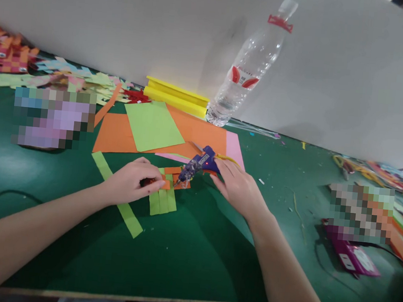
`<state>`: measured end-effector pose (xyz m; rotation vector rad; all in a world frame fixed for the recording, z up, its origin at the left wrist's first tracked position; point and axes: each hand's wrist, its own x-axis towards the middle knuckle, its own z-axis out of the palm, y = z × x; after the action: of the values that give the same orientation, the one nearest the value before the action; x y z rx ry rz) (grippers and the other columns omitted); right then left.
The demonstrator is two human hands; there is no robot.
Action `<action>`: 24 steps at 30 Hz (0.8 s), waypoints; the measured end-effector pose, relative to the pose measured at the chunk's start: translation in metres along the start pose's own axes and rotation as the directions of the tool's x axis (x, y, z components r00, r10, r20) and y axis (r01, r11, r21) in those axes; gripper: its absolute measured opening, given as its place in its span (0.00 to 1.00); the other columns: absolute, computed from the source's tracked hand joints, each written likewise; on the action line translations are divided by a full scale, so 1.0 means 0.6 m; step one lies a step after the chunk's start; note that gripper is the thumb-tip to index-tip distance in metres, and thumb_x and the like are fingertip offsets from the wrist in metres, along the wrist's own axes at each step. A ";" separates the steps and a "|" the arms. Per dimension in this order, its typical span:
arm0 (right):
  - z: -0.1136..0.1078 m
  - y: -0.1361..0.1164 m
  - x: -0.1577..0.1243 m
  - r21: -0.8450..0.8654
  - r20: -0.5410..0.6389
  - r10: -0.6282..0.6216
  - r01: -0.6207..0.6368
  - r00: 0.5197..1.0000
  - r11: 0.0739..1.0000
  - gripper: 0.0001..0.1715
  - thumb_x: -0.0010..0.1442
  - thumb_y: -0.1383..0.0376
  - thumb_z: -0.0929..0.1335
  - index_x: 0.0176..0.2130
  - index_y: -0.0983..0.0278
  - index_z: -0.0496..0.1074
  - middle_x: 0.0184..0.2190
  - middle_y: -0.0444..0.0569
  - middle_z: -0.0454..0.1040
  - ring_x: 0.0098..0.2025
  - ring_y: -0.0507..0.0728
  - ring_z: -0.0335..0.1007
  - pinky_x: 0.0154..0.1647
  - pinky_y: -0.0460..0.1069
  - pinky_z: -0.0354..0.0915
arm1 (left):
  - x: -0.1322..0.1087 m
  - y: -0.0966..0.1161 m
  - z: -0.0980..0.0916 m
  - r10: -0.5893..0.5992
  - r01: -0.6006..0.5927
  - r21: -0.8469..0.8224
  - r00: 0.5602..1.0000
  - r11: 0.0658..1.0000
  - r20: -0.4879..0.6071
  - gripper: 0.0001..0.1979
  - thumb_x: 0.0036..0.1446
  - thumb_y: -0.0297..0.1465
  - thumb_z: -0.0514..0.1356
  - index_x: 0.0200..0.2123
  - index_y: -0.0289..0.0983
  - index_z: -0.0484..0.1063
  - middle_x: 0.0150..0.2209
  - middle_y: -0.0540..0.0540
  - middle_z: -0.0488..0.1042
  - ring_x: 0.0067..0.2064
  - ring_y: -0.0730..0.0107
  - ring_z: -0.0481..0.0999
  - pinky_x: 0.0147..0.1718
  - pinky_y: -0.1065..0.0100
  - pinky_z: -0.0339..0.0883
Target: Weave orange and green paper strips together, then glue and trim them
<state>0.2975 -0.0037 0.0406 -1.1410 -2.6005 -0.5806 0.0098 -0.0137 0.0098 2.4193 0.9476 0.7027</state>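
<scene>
My right hand (242, 190) is wrapped round the handle of a blue hot glue gun (205, 159). Its nozzle points down and left, close to a small woven piece of green and orange paper strips (162, 203) lying on the table. At that piece's left side, my left hand (132, 182) has thumb and fingers closed on the end of an orange paper strip (166, 184). A loose light-green strip (132, 222) runs diagonally beneath the left hand. Behind the glue gun, a yellow-handled tool (229, 159) is partly hidden.
Orange (112, 135), light-green (153, 130) and pink (235, 147) sheets lie beyond the hands. A water bottle (247, 63) stands near the wall beside a folded yellow strip (176, 98). Paper scraps (101, 84) cover the back left. At right sits a magenta box (353, 256) with a cable.
</scene>
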 end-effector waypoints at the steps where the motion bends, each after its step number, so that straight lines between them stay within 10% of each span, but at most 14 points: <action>1: 0.000 0.000 0.000 0.000 -0.002 -0.001 0.001 1.000 1.000 0.21 0.64 0.64 0.61 0.52 0.74 0.65 0.47 0.61 0.73 0.49 0.62 0.70 0.46 0.56 0.71 | 0.000 0.000 0.000 -0.002 0.002 0.001 1.000 1.000 0.001 0.17 0.64 0.36 0.49 0.25 0.37 0.67 0.22 0.53 0.70 0.25 0.73 0.66 0.39 0.64 0.60; 24: 0.003 0.009 -0.006 0.103 -0.164 0.054 -0.037 0.985 0.994 0.23 0.59 0.60 0.65 0.52 0.69 0.65 0.45 0.57 0.74 0.48 0.60 0.71 0.47 0.54 0.71 | 0.000 -0.001 0.002 -0.002 0.002 -0.004 1.000 1.000 0.016 0.18 0.65 0.37 0.49 0.24 0.37 0.66 0.21 0.53 0.69 0.22 0.75 0.65 0.41 0.62 0.61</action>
<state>0.3037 -0.0018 0.0393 -1.0697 -2.4264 -0.5075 0.0098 -0.0135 0.0086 2.4162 0.9412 0.6826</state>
